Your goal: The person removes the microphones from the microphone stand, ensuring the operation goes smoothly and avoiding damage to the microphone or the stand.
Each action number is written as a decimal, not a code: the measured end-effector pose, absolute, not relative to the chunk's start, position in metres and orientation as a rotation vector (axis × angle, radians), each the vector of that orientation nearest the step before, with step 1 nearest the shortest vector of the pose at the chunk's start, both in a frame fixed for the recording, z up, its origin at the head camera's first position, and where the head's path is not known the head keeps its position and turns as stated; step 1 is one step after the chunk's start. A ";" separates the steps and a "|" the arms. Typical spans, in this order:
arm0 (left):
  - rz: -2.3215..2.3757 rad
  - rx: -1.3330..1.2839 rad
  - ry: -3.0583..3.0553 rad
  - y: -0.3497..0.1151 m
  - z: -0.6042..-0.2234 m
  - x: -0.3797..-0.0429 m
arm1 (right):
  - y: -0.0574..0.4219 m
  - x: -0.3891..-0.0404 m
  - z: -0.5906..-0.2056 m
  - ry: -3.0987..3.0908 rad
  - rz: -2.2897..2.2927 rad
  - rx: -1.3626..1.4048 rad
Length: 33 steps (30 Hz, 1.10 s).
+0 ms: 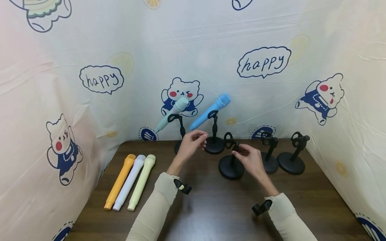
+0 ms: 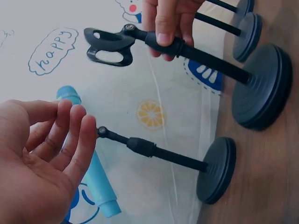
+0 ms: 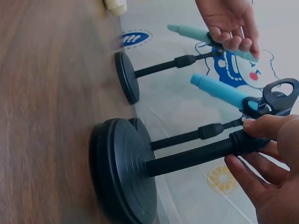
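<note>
My right hand (image 1: 251,160) pinches the upper post of a black microphone stand (image 1: 231,167), whose round base is down at the table. Its clip ring is free of any microphone, as the right wrist view shows with the stand's post (image 3: 196,157) between thumb and fingers. My left hand (image 1: 190,144) hovers with fingers loosely bent and nothing in them, between two stands at the back. One of these carries a mint microphone (image 1: 170,114), tilted in its clip; the other bears a blue microphone (image 1: 211,111), also slanted. The left hand partly covers the mint microphone's stand.
Left on the brown table (image 1: 205,207) lie an orange microphone (image 1: 120,182), a white microphone (image 1: 129,182) and a pale yellow microphone (image 1: 141,182), side by side. Two more black stands, a nearer one (image 1: 269,163) and a farther-right one (image 1: 291,163), stand at right. A printed cloth hangs behind.
</note>
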State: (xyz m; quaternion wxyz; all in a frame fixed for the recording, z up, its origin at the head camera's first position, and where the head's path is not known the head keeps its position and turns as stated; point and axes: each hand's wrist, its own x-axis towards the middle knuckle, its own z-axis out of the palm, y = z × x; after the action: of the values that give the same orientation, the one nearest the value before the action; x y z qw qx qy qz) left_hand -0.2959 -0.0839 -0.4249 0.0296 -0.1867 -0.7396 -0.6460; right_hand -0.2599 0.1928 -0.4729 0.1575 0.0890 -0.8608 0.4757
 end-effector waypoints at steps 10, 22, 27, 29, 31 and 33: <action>-1.909 -0.542 -2.332 -0.094 -0.416 -0.318 | 0.207 -0.273 -0.477 -2.479 1.317 0.233; -1.686 -0.491 -2.406 -0.098 -0.394 -0.344 | 0.216 -0.281 -0.474 -2.463 1.240 0.146; -1.578 -0.400 -2.448 -0.096 -0.388 -0.352 | 0.218 -0.284 -0.474 -2.472 1.209 0.117; -1.544 -0.377 -2.462 -0.095 -0.386 -0.355 | 0.219 -0.285 -0.474 -2.472 1.205 0.108; -1.511 -0.361 -2.476 -0.093 -0.384 -0.358 | 0.220 -0.286 -0.474 -2.474 1.204 0.097; -1.496 -0.356 -2.482 -0.092 -0.382 -0.360 | 0.221 -0.287 -0.473 -2.473 1.207 0.088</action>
State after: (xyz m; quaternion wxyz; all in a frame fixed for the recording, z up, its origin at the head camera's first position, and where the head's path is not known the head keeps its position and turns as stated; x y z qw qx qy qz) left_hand -0.3603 -0.0916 -0.3822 0.1105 -0.1211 -0.8448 -0.5093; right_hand -0.2866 0.2209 -0.4734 0.1930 0.0312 -0.8813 0.4302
